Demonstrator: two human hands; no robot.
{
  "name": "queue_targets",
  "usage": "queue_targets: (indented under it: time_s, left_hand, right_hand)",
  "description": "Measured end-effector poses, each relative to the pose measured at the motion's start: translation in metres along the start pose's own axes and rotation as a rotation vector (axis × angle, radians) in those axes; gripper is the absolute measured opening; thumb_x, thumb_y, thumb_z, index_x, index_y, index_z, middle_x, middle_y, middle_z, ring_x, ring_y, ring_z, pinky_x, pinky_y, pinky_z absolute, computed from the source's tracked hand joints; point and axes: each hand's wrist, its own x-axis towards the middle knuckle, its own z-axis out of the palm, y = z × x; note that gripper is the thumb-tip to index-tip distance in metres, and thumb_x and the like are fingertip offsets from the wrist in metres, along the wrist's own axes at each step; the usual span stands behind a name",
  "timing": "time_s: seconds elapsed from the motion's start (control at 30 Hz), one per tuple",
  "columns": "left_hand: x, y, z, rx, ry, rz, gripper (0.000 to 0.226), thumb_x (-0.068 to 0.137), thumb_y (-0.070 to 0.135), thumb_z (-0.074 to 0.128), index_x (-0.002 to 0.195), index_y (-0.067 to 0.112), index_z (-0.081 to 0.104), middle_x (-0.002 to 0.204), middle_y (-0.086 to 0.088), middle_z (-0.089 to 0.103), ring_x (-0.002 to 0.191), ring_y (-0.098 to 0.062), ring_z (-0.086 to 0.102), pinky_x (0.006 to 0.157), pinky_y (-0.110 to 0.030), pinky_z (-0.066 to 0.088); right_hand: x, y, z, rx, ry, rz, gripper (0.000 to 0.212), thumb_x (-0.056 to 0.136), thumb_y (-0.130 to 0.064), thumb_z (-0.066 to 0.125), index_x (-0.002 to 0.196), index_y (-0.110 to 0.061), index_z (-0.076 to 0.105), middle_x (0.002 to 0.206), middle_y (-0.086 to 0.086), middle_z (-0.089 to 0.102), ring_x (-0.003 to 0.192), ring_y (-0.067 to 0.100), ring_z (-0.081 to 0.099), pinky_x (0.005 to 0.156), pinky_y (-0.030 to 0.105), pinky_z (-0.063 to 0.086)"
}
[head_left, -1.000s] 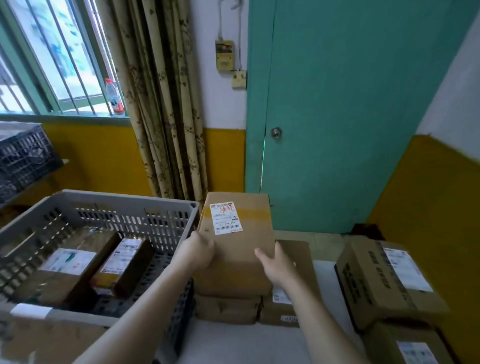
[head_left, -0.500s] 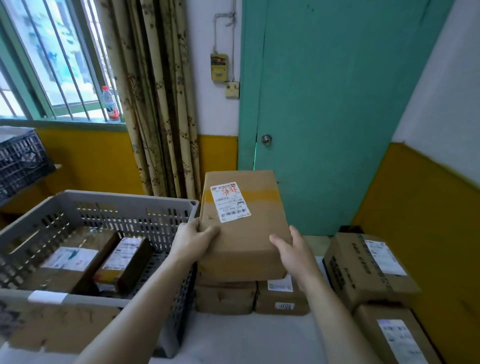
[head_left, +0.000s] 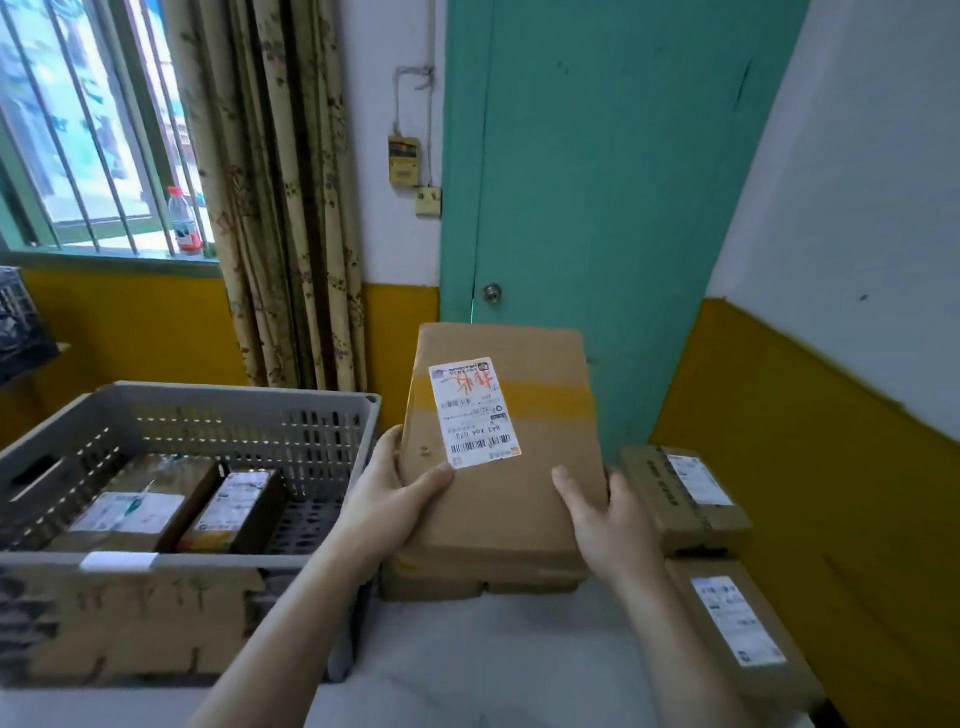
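Note:
A flat brown cardboard parcel (head_left: 530, 415) with a white shipping label and a band of yellow tape is held up, tilted toward me, in front of the teal door. My left hand (head_left: 395, 493) grips its lower left edge, thumb on the front face. My right hand (head_left: 602, 514) holds the lower right edge, thumb on the front. Just below the parcel, more brown boxes (head_left: 483, 577) sit stacked on the white surface.
A grey slotted plastic crate (head_left: 234, 410) at the left holds two labelled parcels (head_left: 182, 509); a cardboard sheet leans on its front. Two labelled boxes (head_left: 691, 493) sit stacked at the right by the yellow wall. A teal door (head_left: 597, 182), a curtain and a barred window stand behind.
Both hands have lifted the parcel off the stack of boxes and tilted its labelled face toward me. The view has swung slightly to the right.

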Motion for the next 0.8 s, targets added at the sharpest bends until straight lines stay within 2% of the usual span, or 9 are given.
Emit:
queue_targets:
  time_s: [0.1, 0.17, 0.23, 0.3, 0.37, 0.47, 0.57, 0.7, 0.8]
  left_hand:
    - [-0.014, 0.008, -0.002, -0.024, -0.033, 0.079, 0.046, 0.089, 0.040, 0.078, 0.127, 0.053, 0.054, 0.124, 0.013, 0.070, 0.099, -0.008, 0.074, 0.085, -0.036, 0.063]
    - [-0.019, 0.013, -0.004, -0.040, -0.019, 0.105, 0.027, 0.089, 0.047, 0.076, 0.111, 0.052, 0.063, 0.121, 0.008, 0.072, 0.095, -0.010, 0.076, 0.078, -0.034, 0.065]
    - [-0.022, 0.014, -0.002, -0.024, 0.015, 0.098, 0.030, 0.087, 0.057, 0.073, 0.114, 0.048, 0.065, 0.122, 0.003, 0.070, 0.101, -0.017, 0.074, 0.085, -0.042, 0.064]
    - [-0.027, 0.014, 0.006, -0.013, 0.061, 0.107, 0.029, 0.087, 0.058, 0.072, 0.112, 0.046, 0.065, 0.117, 0.006, 0.072, 0.102, -0.014, 0.073, 0.084, -0.040, 0.063]
    - [-0.035, 0.015, 0.015, -0.030, 0.092, 0.117, 0.025, 0.087, 0.056, 0.073, 0.108, 0.046, 0.064, 0.104, 0.016, 0.077, 0.089, -0.003, 0.075, 0.068, -0.024, 0.062]
    - [-0.044, 0.015, 0.029, -0.023, 0.110, 0.099, 0.026, 0.088, 0.056, 0.072, 0.110, 0.047, 0.063, 0.099, 0.026, 0.076, 0.086, 0.002, 0.074, 0.068, -0.021, 0.058]
    - [-0.049, 0.017, 0.040, 0.038, 0.133, 0.098, 0.033, 0.092, 0.053, 0.069, 0.122, 0.040, 0.063, 0.107, 0.021, 0.076, 0.093, -0.001, 0.073, 0.076, -0.026, 0.057]
    - [-0.059, 0.028, 0.058, 0.116, 0.123, 0.126, 0.047, 0.088, 0.062, 0.066, 0.129, 0.040, 0.057, 0.112, 0.020, 0.073, 0.096, 0.000, 0.071, 0.077, -0.027, 0.057]
    - [-0.068, 0.036, 0.066, 0.135, 0.135, 0.122, 0.055, 0.081, 0.071, 0.063, 0.124, 0.038, 0.055, 0.109, 0.018, 0.074, 0.089, 0.002, 0.073, 0.070, -0.023, 0.058]
  right_hand:
    - [-0.012, -0.006, -0.008, 0.047, -0.020, -0.034, 0.034, 0.082, -0.076, 0.054, 0.108, -0.053, 0.058, 0.100, -0.044, 0.056, 0.092, -0.016, 0.055, 0.074, 0.001, 0.033]
    - [-0.018, -0.003, -0.012, 0.110, -0.031, -0.034, 0.035, 0.084, -0.072, 0.055, 0.111, -0.051, 0.062, 0.106, -0.038, 0.060, 0.095, -0.014, 0.057, 0.083, 0.008, 0.043]
    - [-0.023, 0.002, -0.012, 0.148, -0.040, -0.001, 0.035, 0.091, -0.061, 0.061, 0.120, -0.042, 0.064, 0.113, -0.030, 0.064, 0.104, -0.006, 0.060, 0.093, 0.019, 0.049]
    - [-0.029, 0.004, -0.013, 0.161, -0.036, -0.001, 0.018, 0.093, -0.055, 0.065, 0.106, -0.043, 0.064, 0.102, -0.035, 0.062, 0.094, -0.020, 0.060, 0.076, 0.002, 0.047]
    - [-0.032, 0.006, -0.016, 0.162, -0.010, -0.021, 0.017, 0.092, -0.052, 0.068, 0.102, -0.040, 0.062, 0.098, -0.034, 0.061, 0.085, -0.030, 0.055, 0.063, -0.003, 0.042]
    - [-0.031, 0.011, -0.027, 0.129, 0.034, -0.056, 0.028, 0.092, -0.051, 0.069, 0.110, -0.031, 0.065, 0.098, -0.028, 0.064, 0.088, -0.011, 0.062, 0.072, 0.008, 0.044]
    - [-0.030, 0.017, -0.037, 0.133, 0.015, -0.056, 0.032, 0.094, -0.050, 0.067, 0.117, -0.027, 0.064, 0.101, -0.025, 0.065, 0.097, 0.007, 0.062, 0.087, 0.028, 0.048]
    - [-0.024, 0.028, -0.060, 0.144, -0.018, -0.019, 0.034, 0.093, -0.053, 0.067, 0.115, -0.029, 0.061, 0.101, -0.028, 0.061, 0.101, 0.012, 0.063, 0.085, 0.031, 0.049]
    - [-0.019, 0.030, -0.076, 0.095, -0.040, -0.026, 0.052, 0.089, -0.073, 0.057, 0.119, -0.030, 0.060, 0.107, -0.023, 0.063, 0.112, 0.018, 0.061, 0.100, 0.044, 0.051]
